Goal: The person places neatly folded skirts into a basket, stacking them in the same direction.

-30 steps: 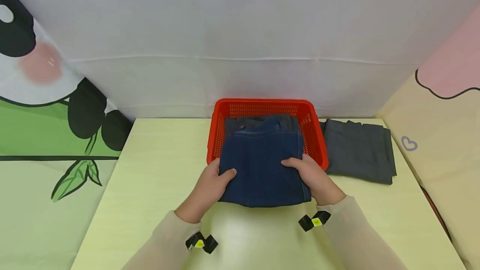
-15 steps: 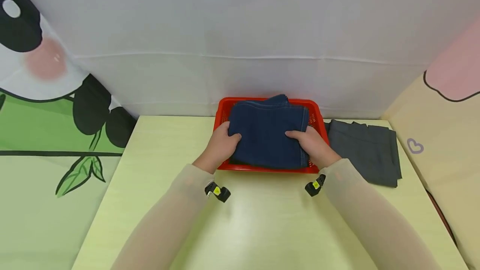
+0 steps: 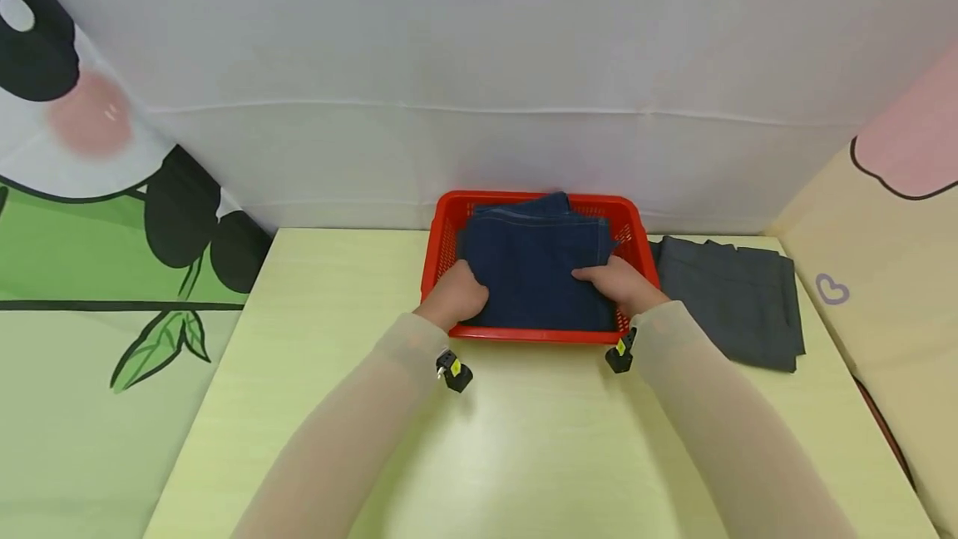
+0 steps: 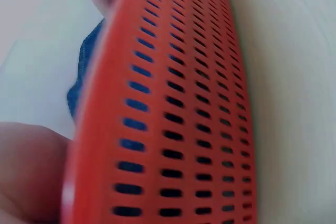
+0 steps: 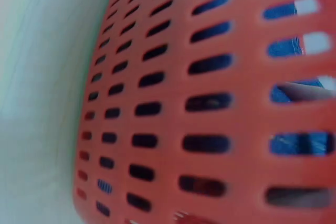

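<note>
Blue folded jeans (image 3: 539, 273) have sunk into the red basket (image 3: 539, 335), so I judge them almost placed; the right hand (image 3: 624, 283) pinches their edge, the left hand's (image 3: 454, 294) hold I cannot tell.

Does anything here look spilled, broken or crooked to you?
Nothing looks spilled or broken. Slightly untidy: the folded dark-blue denim garment, in the red perforated plastic basket, has layers misaligned at its far edge; the folded dark-grey cloth garment beside the basket also has an uneven far edge.
</note>
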Available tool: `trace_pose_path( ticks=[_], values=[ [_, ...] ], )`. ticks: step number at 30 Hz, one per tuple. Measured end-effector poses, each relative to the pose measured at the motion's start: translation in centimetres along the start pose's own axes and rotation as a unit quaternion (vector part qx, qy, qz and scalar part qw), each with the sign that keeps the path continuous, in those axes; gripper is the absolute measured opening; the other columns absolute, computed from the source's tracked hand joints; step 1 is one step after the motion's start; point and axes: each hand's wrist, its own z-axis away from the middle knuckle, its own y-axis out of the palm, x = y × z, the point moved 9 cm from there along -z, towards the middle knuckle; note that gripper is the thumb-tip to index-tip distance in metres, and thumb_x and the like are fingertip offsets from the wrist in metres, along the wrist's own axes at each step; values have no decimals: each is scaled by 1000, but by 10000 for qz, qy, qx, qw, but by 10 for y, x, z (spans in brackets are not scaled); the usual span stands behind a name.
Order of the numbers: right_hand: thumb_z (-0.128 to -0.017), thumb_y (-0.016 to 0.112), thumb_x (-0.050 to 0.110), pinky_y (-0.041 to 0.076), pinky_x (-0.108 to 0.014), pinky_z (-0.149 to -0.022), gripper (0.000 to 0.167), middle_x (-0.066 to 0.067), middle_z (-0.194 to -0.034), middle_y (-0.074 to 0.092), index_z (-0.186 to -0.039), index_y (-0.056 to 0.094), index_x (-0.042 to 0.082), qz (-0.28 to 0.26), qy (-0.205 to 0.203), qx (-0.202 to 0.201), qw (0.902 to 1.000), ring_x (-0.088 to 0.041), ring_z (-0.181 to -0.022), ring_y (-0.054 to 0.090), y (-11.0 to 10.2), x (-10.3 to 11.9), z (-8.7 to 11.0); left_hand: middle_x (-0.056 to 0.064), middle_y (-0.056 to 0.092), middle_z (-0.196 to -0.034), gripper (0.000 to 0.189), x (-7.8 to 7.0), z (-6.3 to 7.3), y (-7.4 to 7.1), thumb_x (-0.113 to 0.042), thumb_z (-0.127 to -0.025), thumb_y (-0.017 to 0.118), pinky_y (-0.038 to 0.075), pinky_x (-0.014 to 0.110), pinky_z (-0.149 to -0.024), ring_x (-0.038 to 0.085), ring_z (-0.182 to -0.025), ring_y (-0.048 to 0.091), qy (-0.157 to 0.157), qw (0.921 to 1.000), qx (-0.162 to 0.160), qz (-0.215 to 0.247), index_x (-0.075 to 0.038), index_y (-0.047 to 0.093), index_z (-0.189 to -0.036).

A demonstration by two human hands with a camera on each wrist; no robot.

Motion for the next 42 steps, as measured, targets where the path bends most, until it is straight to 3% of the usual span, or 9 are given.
trace_pose_path(
  ticks=[7,12,21,26,32,37,40,42],
  values=[
    [-102,66,28,47,-51,-107,64,-20,-145,54,-154,38,4,770,-58,-159,9969,-37,-123,61,-3,-4,-5,19,60,-124,44,0,-5,9,-12,-100,55,51,44,-101,31,-104,60,-179,9968,42,-779,12,48,-136],
    [-102,66,28,49,-51,-106,66,-21,-145,53,-155,36,2,754,-47,-229,9969,-37,-121,62,-4,-5,-6,18,60,-122,49,1,-6,12,-15,-100,59,52,43,-101,31,-103,60,-322,9959,-36,-842,11,44,-139],
    [-103,64,28,45,-52,-109,65,-22,-146,52,-155,36,1,957,-138,-248,9950,-37,-125,59,-2,-5,-6,18,60,-123,47,1,-6,9,-12,-98,62,51,43,-104,31,-107,59,-303,9961,-195,-809,9,47,-136],
    [-103,62,29,47,-52,-107,65,-22,-144,52,-153,34,1,1070,-198,-298,9936,-38,-122,60,0,-1,-4,20,58,-129,60,-1,-1,4,-10,-97,65,50,44,-106,31,-112,59,-192,9958,-415,-788,10,36,-145],
    [-101,62,35,40,-56,-112,73,-26,-143,45,-150,25,-5,2312,-368,-455,9711,-40,-127,51,-4,12,17,20,57,-140,65,-17,12,-18,-13,-98,62,49,46,-107,32,-119,61,381,9897,-1038,-905,8,32,-151],
    [-101,61,45,39,-60,-112,92,-27,-150,40,-159,11,-6,2785,-389,-411,9588,-42,-133,45,-11,20,44,19,61,-131,56,-29,20,-55,-17,-96,62,55,48,-98,33,-110,63,886,9693,-2063,-1002,4,45,-145],
    [-101,60,48,41,-61,-109,93,-26,-151,39,-160,10,-4,2735,-498,-388,9598,-42,-132,46,-18,27,60,18,60,-121,54,-21,19,-74,-18,-93,65,55,47,-93,33,-106,58,841,9572,-2585,-997,4,49,-140],
    [-102,59,49,41,-62,-108,91,-25,-152,39,-161,11,-2,2574,-591,-350,9639,-43,-133,45,-23,32,70,17,58,-116,53,-9,15,-80,-21,-93,66,55,47,-87,32,-103,55,605,9576,-2673,-888,4,50,-137]
  ],
)
